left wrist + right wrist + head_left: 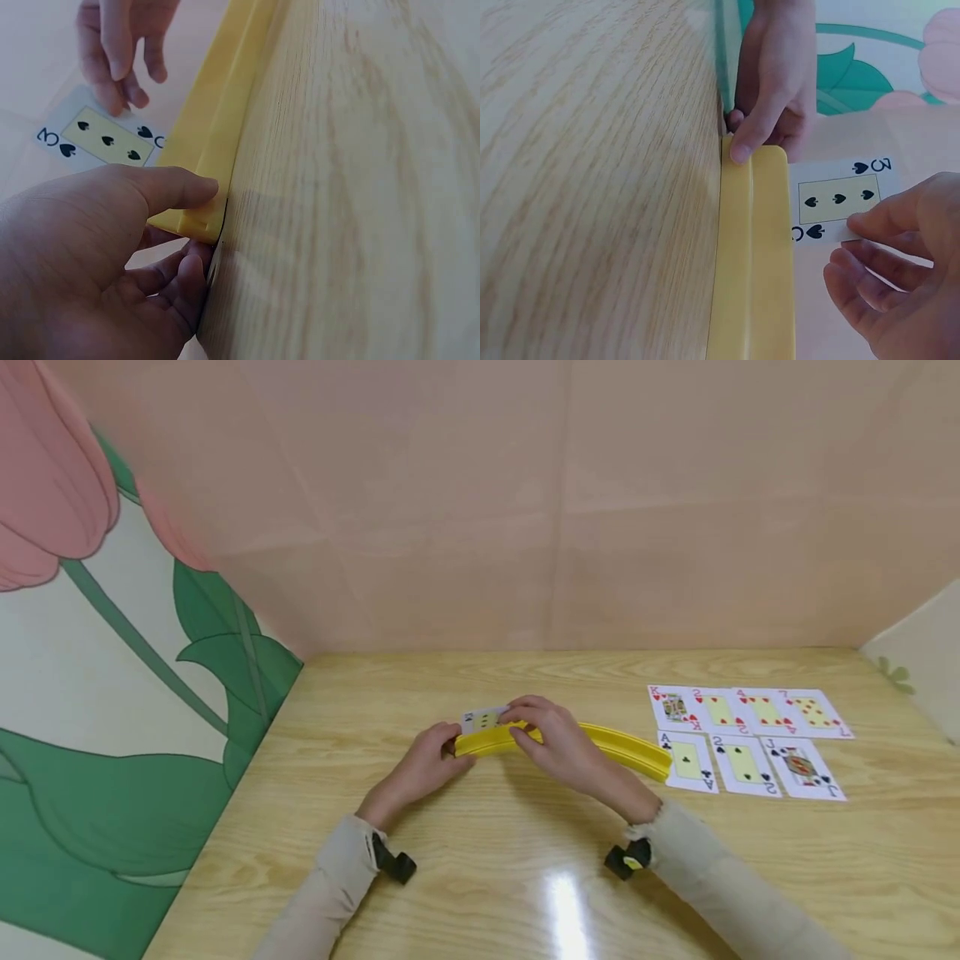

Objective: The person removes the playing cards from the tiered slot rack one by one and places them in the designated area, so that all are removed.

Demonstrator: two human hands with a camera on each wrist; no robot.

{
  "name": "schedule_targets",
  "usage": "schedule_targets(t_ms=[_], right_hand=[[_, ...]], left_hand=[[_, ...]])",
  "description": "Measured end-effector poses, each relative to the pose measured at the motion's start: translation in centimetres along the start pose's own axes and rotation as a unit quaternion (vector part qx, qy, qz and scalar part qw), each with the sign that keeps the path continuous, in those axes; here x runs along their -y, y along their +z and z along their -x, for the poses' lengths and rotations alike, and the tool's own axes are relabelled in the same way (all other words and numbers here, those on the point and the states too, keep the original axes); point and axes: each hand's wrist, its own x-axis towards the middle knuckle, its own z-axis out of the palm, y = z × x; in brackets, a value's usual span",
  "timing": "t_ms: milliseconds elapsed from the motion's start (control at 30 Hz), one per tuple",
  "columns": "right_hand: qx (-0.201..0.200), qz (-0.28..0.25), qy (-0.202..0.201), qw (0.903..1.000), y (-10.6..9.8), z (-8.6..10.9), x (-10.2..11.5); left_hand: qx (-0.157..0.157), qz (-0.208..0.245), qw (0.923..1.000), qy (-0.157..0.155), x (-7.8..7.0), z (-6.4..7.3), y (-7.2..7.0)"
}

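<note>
A long, curved yellow card holder (630, 750) stands on the table. My left hand (422, 770) grips its left end, thumb on the front face and fingers behind, as the left wrist view shows. Between thumb and fingers my right hand (904, 281) pinches the three of spades (840, 199) by its edge. The card stands up at the back of the holder near the left end, its lower edge hidden behind the yellow front in the right wrist view. In the head view the right hand (558, 745) reaches over the holder's middle.
Right of the holder, two rows of face-up cards lie on the wooden table (465, 877). Hearts fill the back row, including the king of hearts (673, 707). The front row has the ace of clubs (692, 768), two of spades (746, 766) and jack of spades (804, 768).
</note>
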Motion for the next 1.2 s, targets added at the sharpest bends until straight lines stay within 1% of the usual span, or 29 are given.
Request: schedule_targets(t_ms=[233,367,533,633,700,867,1000,1200], right_hand=[[0.001,0.01,-0.013,0.9999,-0.1,-0.1,0.1],[-0.005,0.016,-0.02,0.9997,-0.2,-0.1,0.2],[-0.034,0.011,-0.038,0.9986,-0.4,-0.1,0.6],[-0.055,0.003,-0.052,0.9971,-0.6,0.1,0.9],[-0.068,-0.003,-0.065,0.9956,-0.7,0.1,1.0],[-0.093,-0.011,-0.079,0.9925,-1.1,0.3,1.3],[-0.108,-0.008,-0.077,0.9912,-1.6,0.6,1.2],[-0.12,-0.002,-0.069,0.9904,-2.2,0.9,0.9]], left_hand=[[-0.001,0.007,1.0,0.0,0.1,0.1,0.0],[-0.001,0.011,0.9999,0.0,0.2,0.2,0.0],[-0.002,0.014,0.9999,-0.004,0.3,0.2,0.1],[-0.005,0.01,0.9999,0.002,0.2,0.2,0.2],[-0.005,0.009,0.9999,0.002,0.1,0.2,0.2],[-0.001,0.011,0.9999,-0.001,-0.1,0.2,0.2],[-0.002,0.01,0.9999,0.006,-0.2,0.1,0.3],[-0.001,0.011,0.9998,-0.014,-0.2,0.2,0.2]])
